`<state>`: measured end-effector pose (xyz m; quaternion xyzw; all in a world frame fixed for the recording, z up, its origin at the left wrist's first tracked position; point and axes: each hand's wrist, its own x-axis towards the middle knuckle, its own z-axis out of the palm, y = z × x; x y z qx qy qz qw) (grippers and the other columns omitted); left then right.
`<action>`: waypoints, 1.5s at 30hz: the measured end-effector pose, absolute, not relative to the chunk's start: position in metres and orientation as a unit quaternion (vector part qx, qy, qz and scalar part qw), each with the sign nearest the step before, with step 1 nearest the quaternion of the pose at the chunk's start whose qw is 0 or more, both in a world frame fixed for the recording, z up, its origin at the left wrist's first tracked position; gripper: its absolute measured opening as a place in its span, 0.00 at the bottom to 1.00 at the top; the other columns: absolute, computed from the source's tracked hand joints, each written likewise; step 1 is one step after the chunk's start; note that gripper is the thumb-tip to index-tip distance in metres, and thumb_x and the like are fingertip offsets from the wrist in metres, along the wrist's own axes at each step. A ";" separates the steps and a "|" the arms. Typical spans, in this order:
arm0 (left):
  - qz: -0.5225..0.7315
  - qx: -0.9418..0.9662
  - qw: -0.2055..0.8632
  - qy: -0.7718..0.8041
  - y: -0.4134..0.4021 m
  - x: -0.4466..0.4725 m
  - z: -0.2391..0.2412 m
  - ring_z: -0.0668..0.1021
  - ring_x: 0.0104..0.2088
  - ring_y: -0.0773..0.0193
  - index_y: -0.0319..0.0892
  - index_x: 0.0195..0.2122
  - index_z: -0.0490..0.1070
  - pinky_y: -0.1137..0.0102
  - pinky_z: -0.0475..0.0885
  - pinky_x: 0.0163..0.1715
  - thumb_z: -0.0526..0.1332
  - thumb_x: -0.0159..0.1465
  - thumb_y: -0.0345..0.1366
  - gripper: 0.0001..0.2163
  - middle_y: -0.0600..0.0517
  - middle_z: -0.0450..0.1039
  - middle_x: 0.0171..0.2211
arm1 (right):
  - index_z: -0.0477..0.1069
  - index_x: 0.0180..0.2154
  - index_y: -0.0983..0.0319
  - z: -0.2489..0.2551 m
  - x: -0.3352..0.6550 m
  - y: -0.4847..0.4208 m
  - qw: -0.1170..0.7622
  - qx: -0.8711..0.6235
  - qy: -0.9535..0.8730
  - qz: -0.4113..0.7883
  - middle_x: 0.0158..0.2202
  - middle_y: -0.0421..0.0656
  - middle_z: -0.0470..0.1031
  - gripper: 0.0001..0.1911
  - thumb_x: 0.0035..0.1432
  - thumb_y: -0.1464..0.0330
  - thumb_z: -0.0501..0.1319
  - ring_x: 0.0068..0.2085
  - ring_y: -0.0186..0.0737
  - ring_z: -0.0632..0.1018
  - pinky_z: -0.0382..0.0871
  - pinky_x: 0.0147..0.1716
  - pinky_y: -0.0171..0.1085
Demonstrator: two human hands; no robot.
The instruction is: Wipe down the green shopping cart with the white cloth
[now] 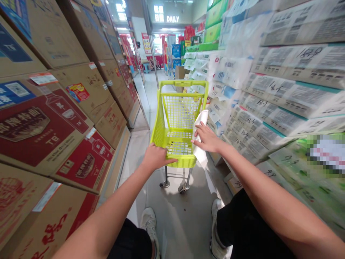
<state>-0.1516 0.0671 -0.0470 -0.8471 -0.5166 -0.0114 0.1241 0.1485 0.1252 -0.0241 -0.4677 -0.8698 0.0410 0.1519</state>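
A lime-green plastic shopping cart (pixel 181 160) stands upright in front of me on thin metal legs with casters. Its basket has lattice walls and a grid floor. My left hand (pixel 156 157) is closed over the near left corner of the rim, thumb lying along the front edge. A white cloth (pixel 200 155) drapes over the right side wall and hangs down outside. My right hand (pixel 207 138) holds the cloth against that wall, its fingers bent over the top edge; part of the grip is hidden.
Stacked cardboard cartons (pixel 35 122) line the left side. Packs with handwritten prices (pixel 277 86) are piled along the right. Pale floor tiles (pixel 185 223) lie under the cart and my shoes (pixel 149 220). A blue stool (pixel 146 67) and a person (pixel 141 52) are farther off.
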 end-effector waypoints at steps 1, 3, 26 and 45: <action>-0.017 -0.848 0.121 -0.515 0.067 -0.145 -0.048 0.83 0.32 0.45 0.37 0.34 0.81 0.54 0.69 0.40 0.48 0.63 0.72 0.39 0.38 0.81 0.29 | 0.69 0.49 0.62 -0.022 0.153 0.123 0.146 -0.463 -0.873 0.044 0.72 0.56 0.56 0.28 0.67 0.44 0.54 0.77 0.61 0.42 0.46 0.73 0.59; -0.022 -0.851 0.115 -0.512 0.068 -0.135 -0.049 0.83 0.32 0.46 0.38 0.34 0.81 0.54 0.68 0.41 0.48 0.63 0.72 0.40 0.38 0.81 0.29 | 0.69 0.50 0.63 -0.019 0.161 0.118 0.134 -0.456 -0.879 0.046 0.72 0.56 0.55 0.30 0.66 0.43 0.53 0.77 0.61 0.42 0.46 0.73 0.58; 0.033 -0.853 0.067 -0.517 0.083 -0.116 -0.031 0.84 0.38 0.47 0.41 0.37 0.80 0.57 0.71 0.42 0.61 0.64 0.43 0.12 0.39 0.83 0.35 | 0.72 0.49 0.63 -0.023 0.086 0.072 -0.010 -0.445 -0.893 -0.063 0.39 0.52 0.83 0.21 0.72 0.52 0.53 0.41 0.52 0.84 0.71 0.40 0.43; -0.084 -0.904 -0.020 -0.420 0.066 -0.165 -0.004 0.79 0.55 0.50 0.46 0.57 0.70 0.49 0.59 0.66 0.65 0.59 0.42 0.24 0.46 0.79 0.53 | 0.77 0.42 0.60 -0.020 0.084 0.077 0.056 -0.434 -0.898 -0.042 0.36 0.49 0.83 0.29 0.74 0.53 0.42 0.37 0.48 0.82 0.63 0.37 0.40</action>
